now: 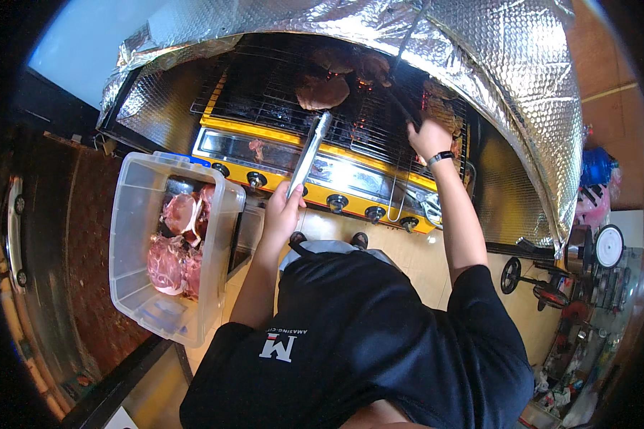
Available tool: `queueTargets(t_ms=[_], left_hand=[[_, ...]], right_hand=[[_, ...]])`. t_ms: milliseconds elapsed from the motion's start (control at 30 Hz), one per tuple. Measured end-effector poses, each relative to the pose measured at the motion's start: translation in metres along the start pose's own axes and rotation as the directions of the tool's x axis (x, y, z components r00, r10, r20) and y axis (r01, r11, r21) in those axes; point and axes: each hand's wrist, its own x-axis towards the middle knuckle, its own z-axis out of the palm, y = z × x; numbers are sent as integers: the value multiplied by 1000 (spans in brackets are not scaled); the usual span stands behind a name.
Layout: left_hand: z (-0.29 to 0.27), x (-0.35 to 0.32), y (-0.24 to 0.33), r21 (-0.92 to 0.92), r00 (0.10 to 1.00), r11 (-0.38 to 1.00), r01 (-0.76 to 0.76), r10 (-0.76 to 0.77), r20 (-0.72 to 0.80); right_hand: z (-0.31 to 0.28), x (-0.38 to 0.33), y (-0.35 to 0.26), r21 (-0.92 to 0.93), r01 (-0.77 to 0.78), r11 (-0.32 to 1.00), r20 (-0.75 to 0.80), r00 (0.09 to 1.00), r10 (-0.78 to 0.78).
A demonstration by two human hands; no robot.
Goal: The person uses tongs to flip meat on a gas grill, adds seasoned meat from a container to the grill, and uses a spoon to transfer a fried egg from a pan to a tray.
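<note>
You are standing before the wide grill (pixel 254 130), which is bearing meat at its back and right. At your left the clear tub (pixel 134 243) is holding raw meat (pixel 170 263), so I am judging that the work is only partly done. On the grate the pale slab (pixel 323 94) is looking little browned; behind it a darker piece (pixel 373 69) is looking further cooked. Your right hand (pixel 433 139) is closing around a dark slender tool (pixel 406 111), pointing toward the darker piece. Your left hand (pixel 284 211) is gripping the metal tongs (pixel 311 151); their tips are pointing just beside the slab, but I cannot tell if they are touching it.
</note>
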Motion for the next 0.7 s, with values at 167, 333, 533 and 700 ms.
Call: queueTargets(t_ms=[167,333,533,700], left_hand=[[0,0,-5,4,1000,1000,5,-5,-18],[1,4,-3,40,997,996,-81,81,4],[-17,-3,-2,23,998,999,-26,27,-51],[-16,-3,-2,-13,998,1000,21,-22,-54]], right_hand=[[-11,17,-84,75,122,990,-41,992,-120],[26,43,-131,140,137,981,-13,991,-136],[21,36,-144,117,85,990,34,995,-89],[27,43,-143,134,97,986,-1,995,-98]])
